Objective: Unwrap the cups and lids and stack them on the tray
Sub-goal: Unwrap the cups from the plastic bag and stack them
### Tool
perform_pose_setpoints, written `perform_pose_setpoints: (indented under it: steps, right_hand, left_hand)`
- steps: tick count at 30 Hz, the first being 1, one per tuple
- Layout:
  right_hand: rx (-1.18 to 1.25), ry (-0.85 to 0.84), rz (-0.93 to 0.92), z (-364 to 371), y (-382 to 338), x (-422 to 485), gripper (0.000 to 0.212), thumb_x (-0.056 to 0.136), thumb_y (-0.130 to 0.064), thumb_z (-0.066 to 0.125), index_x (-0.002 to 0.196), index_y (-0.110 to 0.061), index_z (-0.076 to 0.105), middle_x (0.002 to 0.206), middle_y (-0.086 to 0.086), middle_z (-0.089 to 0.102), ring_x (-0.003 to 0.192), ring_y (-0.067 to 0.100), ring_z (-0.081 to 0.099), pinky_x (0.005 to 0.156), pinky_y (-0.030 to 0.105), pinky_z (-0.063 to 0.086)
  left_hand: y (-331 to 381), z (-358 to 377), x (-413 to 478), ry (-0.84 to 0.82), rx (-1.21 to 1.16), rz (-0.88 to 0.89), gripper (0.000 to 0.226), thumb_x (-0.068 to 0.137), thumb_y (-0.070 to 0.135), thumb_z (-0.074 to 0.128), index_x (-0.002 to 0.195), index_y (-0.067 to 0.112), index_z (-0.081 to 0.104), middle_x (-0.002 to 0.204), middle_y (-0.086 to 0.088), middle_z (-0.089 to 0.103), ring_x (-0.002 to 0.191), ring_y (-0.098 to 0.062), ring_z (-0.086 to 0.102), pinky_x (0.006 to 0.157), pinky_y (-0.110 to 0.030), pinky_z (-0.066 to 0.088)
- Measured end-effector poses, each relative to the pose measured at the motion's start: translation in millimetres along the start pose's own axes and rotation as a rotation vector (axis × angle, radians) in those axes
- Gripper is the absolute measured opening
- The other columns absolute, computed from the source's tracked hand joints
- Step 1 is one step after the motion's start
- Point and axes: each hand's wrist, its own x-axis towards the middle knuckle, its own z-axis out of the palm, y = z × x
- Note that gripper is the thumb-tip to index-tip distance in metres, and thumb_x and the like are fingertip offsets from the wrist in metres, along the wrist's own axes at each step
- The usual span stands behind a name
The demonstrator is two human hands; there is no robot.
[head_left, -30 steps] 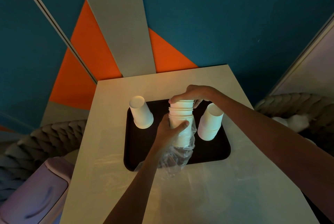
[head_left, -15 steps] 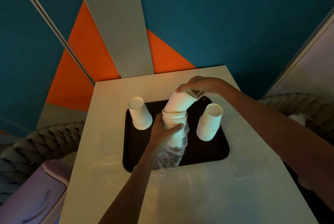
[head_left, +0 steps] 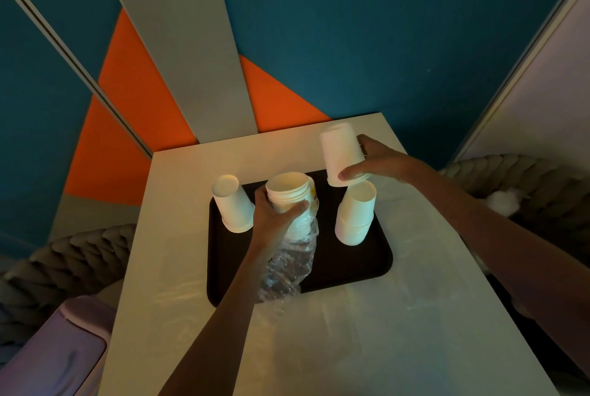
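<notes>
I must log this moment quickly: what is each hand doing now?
Left hand: fingers curled round the wrapped cup stack.
Right hand: holds upside-down cups, count unclear, above the right stack.

I was in what looked like a lounge or café corner, not a home kitchen. The wall [head_left: 383, 44] was teal with angular orange and grey panels. My small white table [head_left: 351, 331] sat between chunky grey braided seats [head_left: 64, 255]. A lilac bin [head_left: 54, 357] was beside it, and disposable paper cups [head_left: 354, 213] stood on a black tray [head_left: 351, 264].
</notes>
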Motion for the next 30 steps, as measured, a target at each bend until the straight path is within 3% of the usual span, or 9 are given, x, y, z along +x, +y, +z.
perform_pose_setpoints:
  steps: [7,11,16,19,24,28,30]
  right_hand:
    - [0.047,0.161,-0.009,17,56,-12,0.096,0.061,-0.009,0.087,0.137,-0.010,0.030,0.133,0.007,0.044,0.123,0.025,0.044,0.095,0.041,0.046]
    - [0.137,0.093,0.029,23,62,-13,0.100,0.065,-0.009,0.085,0.141,-0.015,0.021,0.130,0.004,0.040,0.125,0.025,0.042,0.092,0.033,0.042]
    - [0.210,0.164,-0.056,13,27,-16,0.089,0.075,-0.027,0.078,0.144,-0.028,0.023,0.136,0.000,0.035,0.123,0.015,0.036,0.093,0.028,0.035]
    - [0.077,0.047,-0.110,18,-4,-11,0.075,0.074,-0.037,0.077,0.138,-0.024,0.039,0.137,0.003,0.045,0.120,0.012,0.044,0.092,0.025,0.035]
    - [-0.200,-0.283,-0.081,43,-44,-3,0.070,0.079,-0.046,0.070,0.138,-0.016,0.045,0.136,0.004,0.051,0.117,0.016,0.051,0.093,0.024,0.039]
    - [-0.430,-0.333,-0.093,55,-57,3,0.067,0.080,-0.050,0.068,0.129,-0.007,0.055,0.131,0.009,0.057,0.118,0.023,0.055,0.099,0.032,0.045]
    - [-0.446,-0.339,-0.088,56,-58,7,0.063,0.079,-0.050,0.069,0.122,-0.004,0.061,0.125,0.012,0.060,0.113,0.023,0.057,0.089,0.030,0.050]
  left_hand:
    - [-4,-3,-7,0.008,0.004,0.000,0.078,0.067,0.012,0.084,0.130,0.006,0.038,0.115,0.001,0.053,0.103,-0.011,0.053,0.073,-0.011,0.047]
    - [-4,-2,-8,0.011,0.023,0.007,0.079,0.066,0.013,0.085,0.130,0.006,0.039,0.116,0.000,0.054,0.105,-0.013,0.054,0.075,-0.013,0.045]
    - [-7,-2,-13,-0.017,0.047,-0.003,0.076,0.066,0.014,0.085,0.128,0.009,0.042,0.112,0.003,0.055,0.097,-0.008,0.056,0.073,-0.012,0.046]
    - [-6,0,-14,-0.057,0.054,0.005,0.074,0.067,0.014,0.085,0.128,0.010,0.044,0.111,0.005,0.056,0.092,0.000,0.056,0.070,-0.011,0.048]
    - [2,1,-17,-0.123,0.080,0.011,0.070,0.069,0.019,0.083,0.129,0.014,0.047,0.117,0.002,0.059,0.105,-0.012,0.058,0.084,-0.021,0.049]
    - [3,-2,-16,-0.157,0.114,0.012,0.063,0.072,0.023,0.082,0.126,0.017,0.050,0.112,0.005,0.061,0.098,-0.005,0.060,0.072,-0.010,0.047]
    - [2,-2,-15,-0.165,0.091,-0.004,0.061,0.072,0.023,0.081,0.123,0.018,0.049,0.114,0.004,0.062,0.097,-0.005,0.060,0.073,-0.011,0.048]
